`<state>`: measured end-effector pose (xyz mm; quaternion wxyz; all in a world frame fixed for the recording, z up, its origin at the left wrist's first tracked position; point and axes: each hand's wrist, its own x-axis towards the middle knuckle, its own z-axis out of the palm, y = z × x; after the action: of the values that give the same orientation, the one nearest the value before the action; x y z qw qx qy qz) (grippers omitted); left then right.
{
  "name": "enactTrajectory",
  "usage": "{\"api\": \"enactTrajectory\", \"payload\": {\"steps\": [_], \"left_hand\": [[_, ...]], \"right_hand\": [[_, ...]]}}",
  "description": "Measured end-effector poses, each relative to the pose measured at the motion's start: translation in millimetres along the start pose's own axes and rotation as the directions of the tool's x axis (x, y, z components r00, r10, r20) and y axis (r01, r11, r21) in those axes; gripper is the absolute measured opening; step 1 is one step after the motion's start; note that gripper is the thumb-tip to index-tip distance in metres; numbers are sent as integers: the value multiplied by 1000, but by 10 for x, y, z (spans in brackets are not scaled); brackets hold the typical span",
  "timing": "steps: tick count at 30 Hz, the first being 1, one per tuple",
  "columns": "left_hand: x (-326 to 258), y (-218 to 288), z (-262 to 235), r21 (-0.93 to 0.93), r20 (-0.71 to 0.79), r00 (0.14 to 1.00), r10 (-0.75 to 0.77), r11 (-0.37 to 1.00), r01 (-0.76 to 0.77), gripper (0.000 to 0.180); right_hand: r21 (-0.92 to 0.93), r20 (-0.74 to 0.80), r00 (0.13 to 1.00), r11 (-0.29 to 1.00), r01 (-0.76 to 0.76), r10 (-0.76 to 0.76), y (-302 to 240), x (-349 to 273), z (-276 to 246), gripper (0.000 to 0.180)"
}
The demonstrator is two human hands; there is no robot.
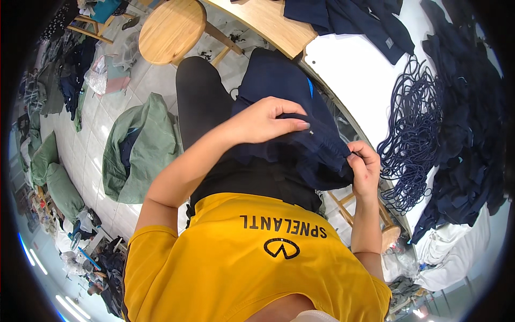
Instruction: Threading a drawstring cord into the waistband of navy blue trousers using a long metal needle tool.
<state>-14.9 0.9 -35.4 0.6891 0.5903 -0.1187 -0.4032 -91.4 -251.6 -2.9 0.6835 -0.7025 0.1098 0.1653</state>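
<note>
Across my lap lies a navy garment (284, 83) with a bright blue strip on one side. Its gathered waistband (330, 147) is stretched between my two hands. My left hand (271, 121) pinches the band's left end between thumb and fingers. A small pale spot, perhaps an eyelet, shows on the cloth beside the left thumb. My right hand (365, 163) grips the band's other end, with thumb and forefinger pressed together. Cloth between the hands hangs in loose, slightly blurred folds. Whether either hand also holds something small inside the cloth, I cannot tell.
At right, a white tabletop (348, 70) carries a tangled heap of navy cords (410, 134) and piled navy garments (464, 134). A round wooden stool (171, 32) stands ahead on the left. Beside my left leg sits an open green sack (145, 150) with dark cloth inside.
</note>
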Motion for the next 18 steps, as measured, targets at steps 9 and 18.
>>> {"api": "enactTrajectory", "payload": {"steps": [9, 18], "left_hand": [[-53, 355, 456, -106, -470, 801, 370, 877, -468, 40], [-274, 850, 289, 384, -324, 491, 809, 587, -713, 16]], "right_hand": [[10, -51, 978, 979, 202, -201, -168, 178, 197, 14], [-505, 59, 708, 591, 630, -704, -812, 479, 387, 87]]}}
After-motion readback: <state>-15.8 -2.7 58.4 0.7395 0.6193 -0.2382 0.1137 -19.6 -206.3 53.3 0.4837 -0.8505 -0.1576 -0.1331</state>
